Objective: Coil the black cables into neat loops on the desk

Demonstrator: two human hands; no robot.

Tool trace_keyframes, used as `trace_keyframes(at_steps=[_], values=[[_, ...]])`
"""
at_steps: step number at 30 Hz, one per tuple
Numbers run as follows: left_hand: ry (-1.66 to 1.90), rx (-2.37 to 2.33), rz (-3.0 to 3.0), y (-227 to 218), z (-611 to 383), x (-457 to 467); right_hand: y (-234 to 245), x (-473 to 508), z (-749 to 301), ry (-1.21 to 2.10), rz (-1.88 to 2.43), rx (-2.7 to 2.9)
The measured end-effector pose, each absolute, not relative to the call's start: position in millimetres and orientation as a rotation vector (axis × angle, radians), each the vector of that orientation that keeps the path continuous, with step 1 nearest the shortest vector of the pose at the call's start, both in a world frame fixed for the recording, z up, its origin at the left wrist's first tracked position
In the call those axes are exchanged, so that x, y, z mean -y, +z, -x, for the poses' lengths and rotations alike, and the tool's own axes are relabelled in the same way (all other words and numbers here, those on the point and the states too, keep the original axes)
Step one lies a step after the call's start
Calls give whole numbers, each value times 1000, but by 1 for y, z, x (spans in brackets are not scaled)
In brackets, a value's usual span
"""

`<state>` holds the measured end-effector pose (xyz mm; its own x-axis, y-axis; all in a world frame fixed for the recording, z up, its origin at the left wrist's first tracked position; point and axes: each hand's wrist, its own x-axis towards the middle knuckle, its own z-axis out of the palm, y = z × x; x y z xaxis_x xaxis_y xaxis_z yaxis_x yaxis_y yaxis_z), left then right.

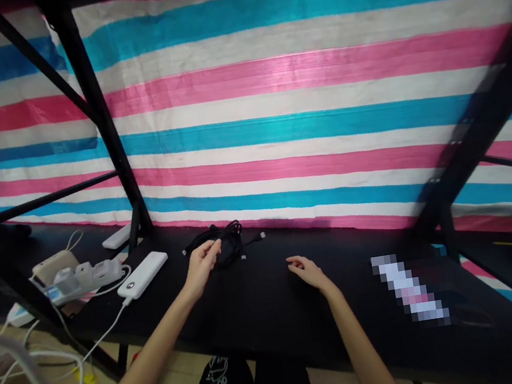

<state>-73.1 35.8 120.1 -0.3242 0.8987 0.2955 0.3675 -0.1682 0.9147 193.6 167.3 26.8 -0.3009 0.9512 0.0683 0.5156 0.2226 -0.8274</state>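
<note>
A tangle of black cables (227, 240) lies on the black table (263, 306) near its back edge. My left hand (204, 262) reaches to the bundle's left side, fingers pinched on a strand of the black cable. My right hand (307, 271) rests on the table to the right of the bundle, fingers loosely curled and apart, holding nothing. A white power bank (142, 274) lies left of my left hand with a white cord running off the table's front edge.
A white power strip (81, 279) with plugs and another white device (117, 237) sit at the left. Black frame posts (103, 118) rise from the table before a striped pink, blue and white sheet (297, 83). White wires hang at the lower left. A blurred patch (410, 291) lies right.
</note>
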Motion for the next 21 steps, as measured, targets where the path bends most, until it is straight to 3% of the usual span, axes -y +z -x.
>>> trace_keyframes(at_steps=[8,16,21], values=[[1622,-945,-927,119,13,21,63,-83,-152,1319,942,1525],[1740,-1221,-767,90,33,38,67,-21,-164,1426,858,1588],[1517,-1191,-760,74,48,41,73,-6,-169,1508,900,1636]])
